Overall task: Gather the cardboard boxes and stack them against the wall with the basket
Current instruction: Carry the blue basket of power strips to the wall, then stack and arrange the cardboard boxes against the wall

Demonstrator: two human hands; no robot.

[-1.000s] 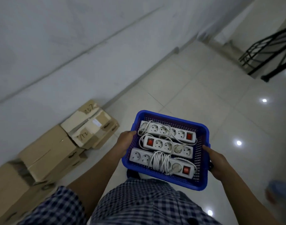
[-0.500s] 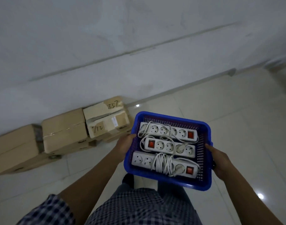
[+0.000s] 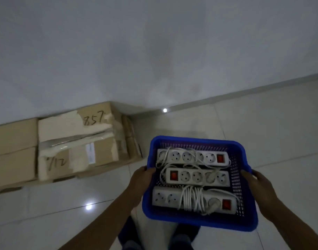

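I hold a blue plastic basket (image 3: pixel 194 140) in front of me, above the floor. My left hand (image 3: pixel 142 177) grips its left rim and my right hand (image 3: pixel 257 184) grips its right rim. Inside lie three white power strips (image 3: pixel 192 156) with red switches and coiled cords. To the left, cardboard boxes stand in a row against the white wall (image 3: pixel 154 51). The nearest box (image 3: pixel 79 141) bears the marks "857" and "7/12" and torn tape. Another plain box (image 3: pixel 14 150) sits left of it, cut by the frame edge.
Glossy white floor tiles (image 3: pixel 262 123) stretch right of the boxes along the wall base. My feet in dark slippers (image 3: pixel 129 231) show below the basket. Bright light spots reflect on the tiles.
The view has turned to face the wall and closed in on the boxes. The basket stays held in both hands and now sits right of the marked box.
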